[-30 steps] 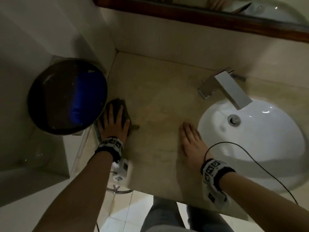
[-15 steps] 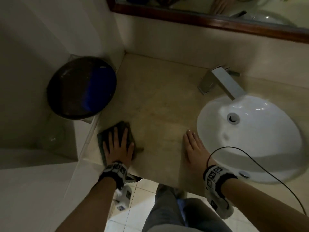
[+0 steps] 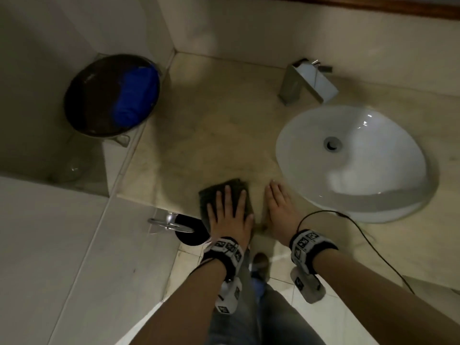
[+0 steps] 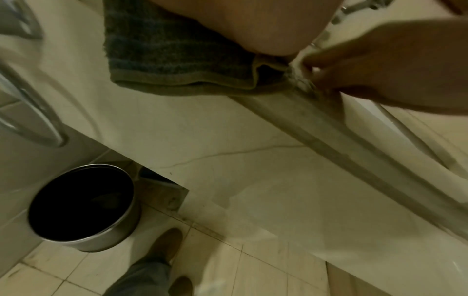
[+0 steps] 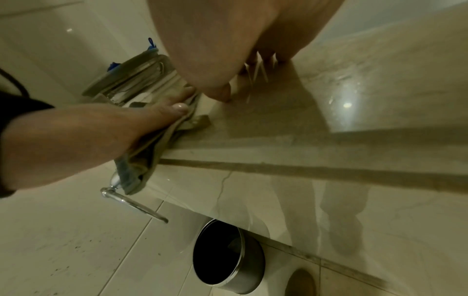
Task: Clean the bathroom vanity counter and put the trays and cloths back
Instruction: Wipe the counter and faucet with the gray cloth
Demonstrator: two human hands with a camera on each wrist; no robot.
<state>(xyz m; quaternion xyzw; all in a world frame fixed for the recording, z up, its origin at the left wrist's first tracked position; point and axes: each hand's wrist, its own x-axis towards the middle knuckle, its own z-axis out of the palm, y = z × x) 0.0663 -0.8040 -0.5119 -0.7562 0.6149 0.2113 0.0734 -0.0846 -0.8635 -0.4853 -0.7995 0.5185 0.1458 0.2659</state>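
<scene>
Wiping is the step in hand: the left hand (image 3: pixel 230 215) presses the grey cloth (image 3: pixel 224 192) flat, grip spread, at the worktop (image 3: pixel 211 125) front edge. The right hand (image 3: pixel 278 207) lies flat just beside it, holding nothing. Next I'd sweep toward the basin (image 3: pixel 353 160).

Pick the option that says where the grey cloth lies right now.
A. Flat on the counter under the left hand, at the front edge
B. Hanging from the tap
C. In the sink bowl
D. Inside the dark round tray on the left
A: the left hand presses flat on the cloth, which lies on the counter at its front edge, apart from the sink.
</scene>
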